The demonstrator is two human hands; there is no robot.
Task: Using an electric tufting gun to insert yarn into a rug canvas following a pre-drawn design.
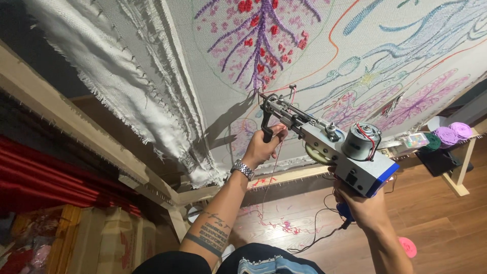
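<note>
A grey and blue tufting gun [332, 147] points its needle tip at a stretched white cloth [213, 76] bearing purple, red, pink and blue yarn patterns. My left hand [263, 147], with a metal wristwatch, grips the gun's black front handle. My right hand [362, 205] is wrapped around the blue rear grip under the motor. A thin red yarn [274, 167] runs from the gun down toward the floor. The needle touches the cloth just below the purple and red branching motif [258, 45].
A wooden frame [76, 132] with tack strips holds the cloth, with loose cloth folded over its left edge. Purple and green yarn cones [449, 134] stand on the frame ledge at right. Yarn scraps and a black cable [309, 241] lie on the wooden floor. Red fabric hangs at left.
</note>
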